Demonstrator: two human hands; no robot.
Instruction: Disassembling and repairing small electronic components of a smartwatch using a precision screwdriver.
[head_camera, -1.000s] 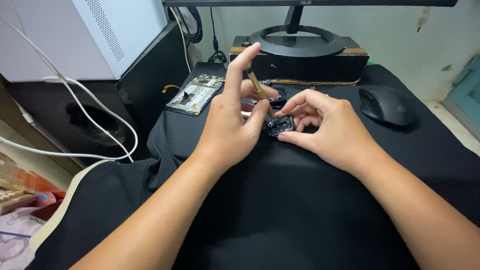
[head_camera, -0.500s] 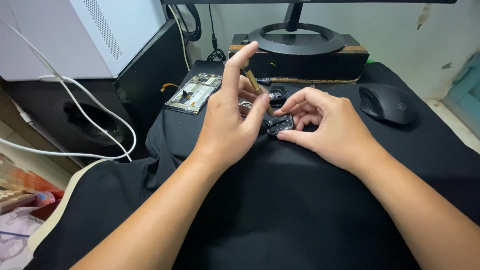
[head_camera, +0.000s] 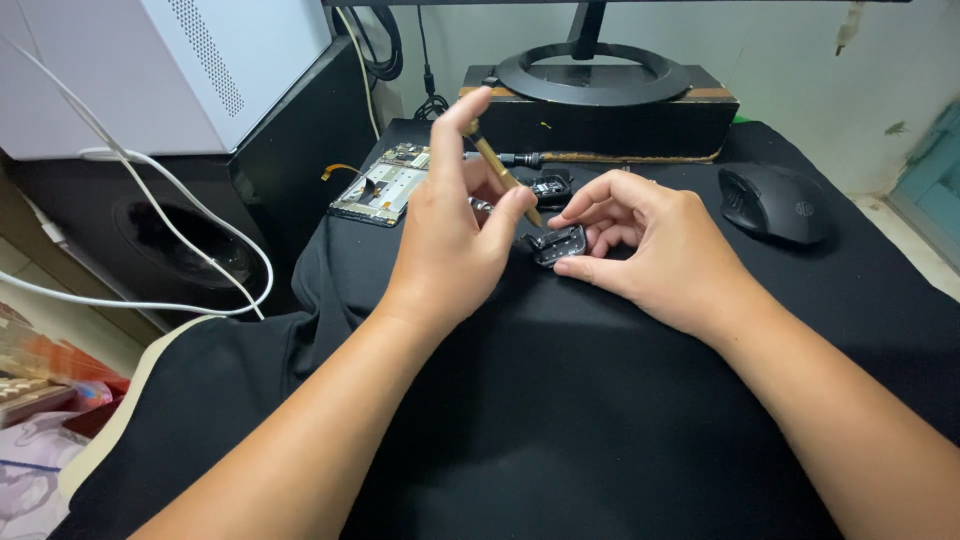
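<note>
My left hand grips a slim tan-handled tool, tilted with its tip down toward a small black part. The index finger points up along the tool. My right hand pinches that small black part between thumb and fingers, holding it on the black cloth. Another small black piece lies just behind the two hands.
A dismantled phone frame with a circuit board lies at the cloth's back left. A black mouse sits at the right. A monitor stand rests on a dark block behind. A white box and white cables are at the left.
Both hands stay close together over the small part. The tool in my left hand has shifted slightly, its tip staying near the part.
</note>
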